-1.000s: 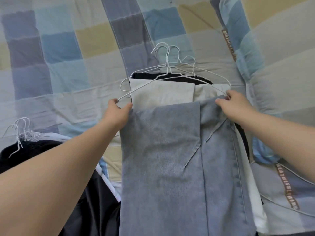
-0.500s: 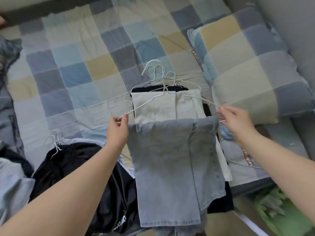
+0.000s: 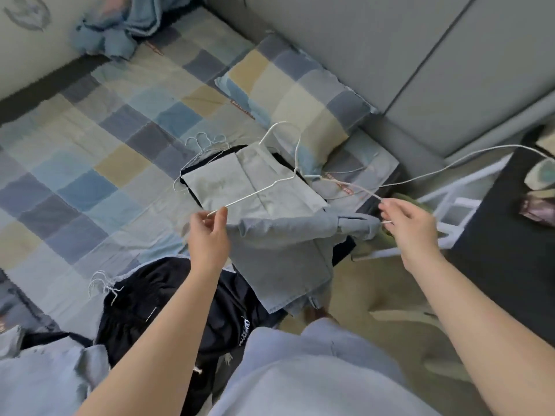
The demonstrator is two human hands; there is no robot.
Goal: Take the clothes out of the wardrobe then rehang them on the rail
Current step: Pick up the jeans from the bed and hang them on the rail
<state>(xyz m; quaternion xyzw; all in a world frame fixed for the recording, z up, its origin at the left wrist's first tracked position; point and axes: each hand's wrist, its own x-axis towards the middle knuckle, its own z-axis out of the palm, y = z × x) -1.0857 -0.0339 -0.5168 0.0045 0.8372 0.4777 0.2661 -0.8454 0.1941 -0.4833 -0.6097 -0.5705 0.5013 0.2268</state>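
Above the checked bedspread (image 3: 99, 181), the left hand (image 3: 210, 235) and right hand (image 3: 405, 226) are pinching opposite ends of a wire hanger (image 3: 270, 187), seemingly keeping the draped grey trousers (image 3: 285, 253) level and clear of the clothes pile (image 3: 240, 181).

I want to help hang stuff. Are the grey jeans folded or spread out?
Folded. The grey jeans drape doubled over the white hanger, held by the left hand and right hand.
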